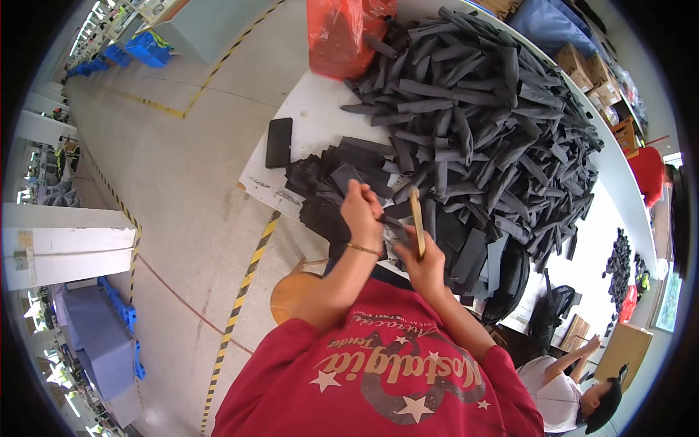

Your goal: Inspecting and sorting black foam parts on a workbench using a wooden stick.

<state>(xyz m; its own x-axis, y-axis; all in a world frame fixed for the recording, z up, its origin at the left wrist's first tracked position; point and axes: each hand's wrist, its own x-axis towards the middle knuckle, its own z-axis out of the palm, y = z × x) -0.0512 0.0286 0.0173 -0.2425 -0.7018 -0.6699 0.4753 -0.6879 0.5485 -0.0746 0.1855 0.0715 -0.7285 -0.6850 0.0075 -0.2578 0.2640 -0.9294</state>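
Observation:
My left hand (pixel 362 215) is closed in front of my chest, its fingers curled round one end of a dark fabric piece (pixel 395 227). This piece stretches across to my right hand (pixel 425 264), which is closed on a flat wooden stick (pixel 417 217) that points up and away from me. Just beyond my left hand, flat dark fabric pieces (pixel 320 182) lie in an untidy stack at the table corner. A large heap of narrow, tube-like dark fabric pieces (pixel 480 109) spreads over the table further off to the right.
A black phone (pixel 279 143) lies on the white table (pixel 266 171) by its left edge. At the far side stands a red plastic bag (pixel 342 40). A round wooden stool (pixel 293 295) is left of me. Another person (pixel 557 393) works at lower right beside a black bag (pixel 551 306).

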